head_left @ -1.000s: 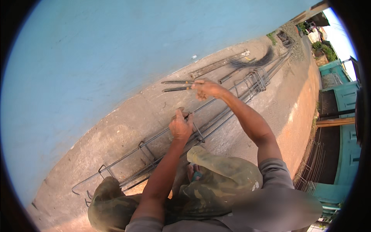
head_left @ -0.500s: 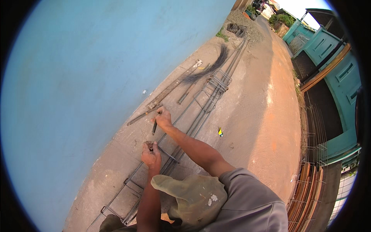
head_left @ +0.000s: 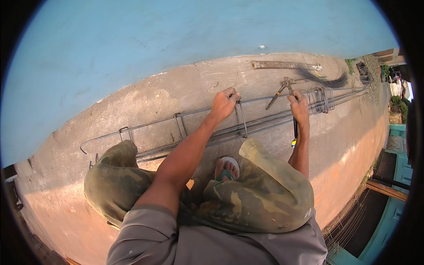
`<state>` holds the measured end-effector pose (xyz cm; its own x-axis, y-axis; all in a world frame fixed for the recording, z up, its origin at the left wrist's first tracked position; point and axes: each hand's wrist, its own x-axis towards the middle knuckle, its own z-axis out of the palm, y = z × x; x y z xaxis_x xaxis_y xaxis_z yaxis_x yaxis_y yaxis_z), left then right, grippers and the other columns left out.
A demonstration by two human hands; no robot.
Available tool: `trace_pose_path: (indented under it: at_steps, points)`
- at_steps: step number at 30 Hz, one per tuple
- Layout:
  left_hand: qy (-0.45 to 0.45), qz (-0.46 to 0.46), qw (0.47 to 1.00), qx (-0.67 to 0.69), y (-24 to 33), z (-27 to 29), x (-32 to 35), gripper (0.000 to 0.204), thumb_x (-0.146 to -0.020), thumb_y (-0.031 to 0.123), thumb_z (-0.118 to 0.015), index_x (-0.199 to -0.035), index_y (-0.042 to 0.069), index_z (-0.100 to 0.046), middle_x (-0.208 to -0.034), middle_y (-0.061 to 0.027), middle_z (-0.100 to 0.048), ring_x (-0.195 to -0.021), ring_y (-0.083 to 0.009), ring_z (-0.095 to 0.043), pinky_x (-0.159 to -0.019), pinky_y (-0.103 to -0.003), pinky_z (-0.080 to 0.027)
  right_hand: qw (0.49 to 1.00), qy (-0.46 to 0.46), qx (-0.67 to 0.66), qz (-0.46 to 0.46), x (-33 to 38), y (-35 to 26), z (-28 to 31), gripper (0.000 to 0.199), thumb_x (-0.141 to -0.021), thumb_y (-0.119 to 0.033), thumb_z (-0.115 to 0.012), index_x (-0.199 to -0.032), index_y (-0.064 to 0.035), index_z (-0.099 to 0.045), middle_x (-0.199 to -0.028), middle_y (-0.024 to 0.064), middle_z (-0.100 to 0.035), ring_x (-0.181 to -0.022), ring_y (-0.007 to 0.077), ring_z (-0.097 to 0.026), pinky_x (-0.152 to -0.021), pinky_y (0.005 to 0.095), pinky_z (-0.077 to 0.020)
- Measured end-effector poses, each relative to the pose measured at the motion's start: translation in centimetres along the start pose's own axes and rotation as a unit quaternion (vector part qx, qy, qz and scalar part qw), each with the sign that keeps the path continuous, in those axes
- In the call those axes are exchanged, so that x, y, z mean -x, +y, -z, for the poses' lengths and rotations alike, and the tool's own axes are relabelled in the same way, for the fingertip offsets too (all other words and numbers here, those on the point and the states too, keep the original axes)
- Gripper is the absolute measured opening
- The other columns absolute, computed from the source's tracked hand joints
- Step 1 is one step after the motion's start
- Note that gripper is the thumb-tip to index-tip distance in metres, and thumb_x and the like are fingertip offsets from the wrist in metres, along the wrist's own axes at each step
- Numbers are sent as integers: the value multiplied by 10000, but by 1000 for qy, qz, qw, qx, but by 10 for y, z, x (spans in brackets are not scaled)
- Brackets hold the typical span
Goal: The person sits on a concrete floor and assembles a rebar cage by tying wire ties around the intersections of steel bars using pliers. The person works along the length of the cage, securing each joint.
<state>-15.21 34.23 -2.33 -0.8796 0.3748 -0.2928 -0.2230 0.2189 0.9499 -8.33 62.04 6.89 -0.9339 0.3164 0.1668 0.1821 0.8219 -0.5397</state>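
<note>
A long frame of steel rebar [head_left: 163, 119] with bent square stirrups lies before me. At the corner of one stirrup [head_left: 241, 119], my left hand [head_left: 224, 105] is closed in a pinch at the upper bar. A thin tie wire [head_left: 236, 80] stands up from its fingertips. To the right, my right hand [head_left: 300, 107] is closed round one handle of a pair of pincers [head_left: 277, 96]. Their other handle swings free to the left, so the handles are spread apart. The pincers' head points toward the blue wall, above the rebar.
A bundle of dark tie wire [head_left: 324, 81] lies past the pincers, beside a long flat bar [head_left: 282, 65] near the blue wall [head_left: 176, 31]. Several stirrups [head_left: 322, 100] are bunched on the rebar at right. My sandalled foot [head_left: 227, 169] is close to the bars.
The view has turned, so the rebar now runs across it. My hands have moved apart, the left to the stirrup corner. The pincers' handles now show spread apart.
</note>
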Motion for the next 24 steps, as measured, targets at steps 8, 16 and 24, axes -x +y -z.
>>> trace_pose_path:
  at_steps: [8, 16, 24]
  points:
    - [-84, -10, 995, -44, 12, 7, -6, 267, -857, 138, -700, -1074, -18, -694, -1035, -175, -722, -1005, -271, -679, -922, -371, -509, 992, 7, -107, -63, -17, 34, -98, 373, -963, -318, -597, -786, 10, -587, -695, 138, -615, -642, 217, -578, -590, 373, -447]
    - [-118, -11, 978, -173, -11, 13, -23, 338, -729, 42, -754, -1058, -26, -720, -1071, -202, -710, -971, -314, -688, -893, -372, -540, 937, -282, -180, -103, -16, -40, 1, 150, -862, -85, -648, -996, -48, -593, -862, 98, -658, -789, 170, -617, -704, 336, -477]
    - [-143, 4, 985, -91, -18, 14, -37, 282, -711, 23, -728, -992, 9, -749, -966, -182, -724, -866, -283, -697, -765, -339, -557, 733, -317, 510, 319, -20, -63, 5, 414, -895, -63, -520, -1301, -115, -585, -1349, 130, -519, -1310, 279, -445, -1112, 486, -317]
